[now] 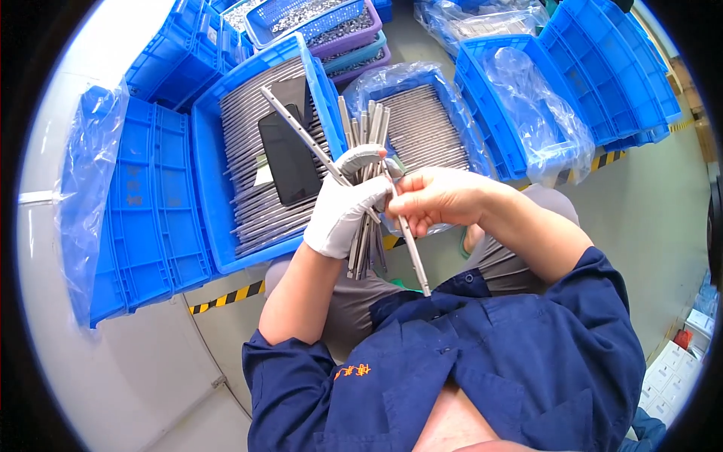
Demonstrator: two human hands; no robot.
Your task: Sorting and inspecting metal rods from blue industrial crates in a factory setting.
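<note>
Head view: metal strip (407, 239) between right hand (437, 197) fingers (401, 205), beside gloved left hand (340, 211).

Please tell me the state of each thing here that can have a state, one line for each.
left hand: gloved, closed around a bundle of metal strips
right hand: bare, pinching one metal strip
blue crate: full of metal strips
phone: screen dark, lying on the strips
lined crate: looks empty
</note>
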